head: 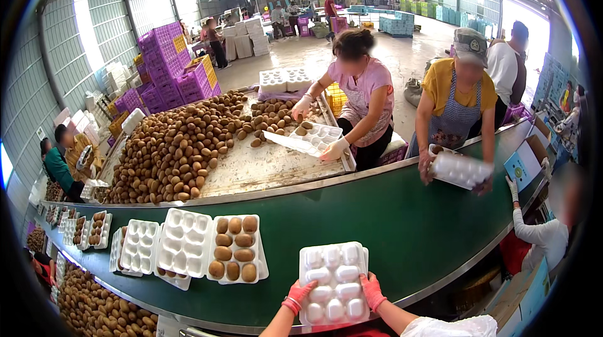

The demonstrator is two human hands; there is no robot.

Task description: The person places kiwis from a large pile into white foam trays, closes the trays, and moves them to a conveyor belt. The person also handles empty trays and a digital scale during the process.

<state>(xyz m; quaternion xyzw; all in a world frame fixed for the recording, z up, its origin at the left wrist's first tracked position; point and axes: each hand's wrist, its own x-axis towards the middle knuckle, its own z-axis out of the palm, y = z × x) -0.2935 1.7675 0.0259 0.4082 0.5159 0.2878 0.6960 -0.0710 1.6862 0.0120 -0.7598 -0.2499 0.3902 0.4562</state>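
My left hand (300,293), in a red glove, grips the left side of a closed white molded plastic tray pack (334,285) with rounded bumps. At its right edge my right hand (372,290), also red-gloved, holds it over the near edge of the green conveyor belt (358,210). What lies inside the pack is hidden. On the belt to the left, an open tray of brown kiwifruit (234,248) rests on other trays. Beside it a white tray with empty hollows (183,243) covers more fruit, and another hollow tray (139,246) sits farther left.
Across the belt, kiwifruit (174,148) are heaped on a sorting table (249,174), where a person in pink (365,87) handles a tray. A person in yellow (454,96) holds a white pack (461,170) over the belt. A gloved co-worker (541,238) touches a carton (523,165) at right.
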